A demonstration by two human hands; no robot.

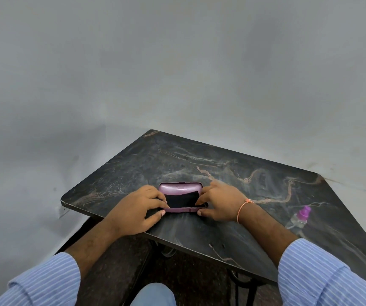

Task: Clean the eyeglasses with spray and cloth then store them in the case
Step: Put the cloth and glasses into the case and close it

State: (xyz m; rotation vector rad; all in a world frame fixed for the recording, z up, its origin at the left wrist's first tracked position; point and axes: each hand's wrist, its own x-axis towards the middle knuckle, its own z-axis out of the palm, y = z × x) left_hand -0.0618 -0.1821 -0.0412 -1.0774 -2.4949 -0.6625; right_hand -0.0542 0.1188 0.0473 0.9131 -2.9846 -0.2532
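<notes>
Pink hard case [181, 188] lies open near the front edge of the marble table [255, 184], black cloth [181, 199] inside; eyeglasses not visible. Left hand [136, 212] and right hand [219, 203] pinch its two ends. Advisable: hold the base steady, tuck the cloth flat. Spray bottle [299, 218] lies well right of the case, unobstructive.

The case [180, 188] has a hard pink shell with a faint metallic sheen, smooth and slightly glossy on its raised lid. Inside it lies a black cloth [181, 199], matt and soft-looking. The tabletop [221, 173] is a dark, polished, marble-patterned surface with pale and rust-coloured veins, and it reflects light dully. Near its right edge lies a spray bottle [298, 219] of clear plastic with a glossy purple cap. The sleeves [323, 274] are woven striped fabric.
</notes>
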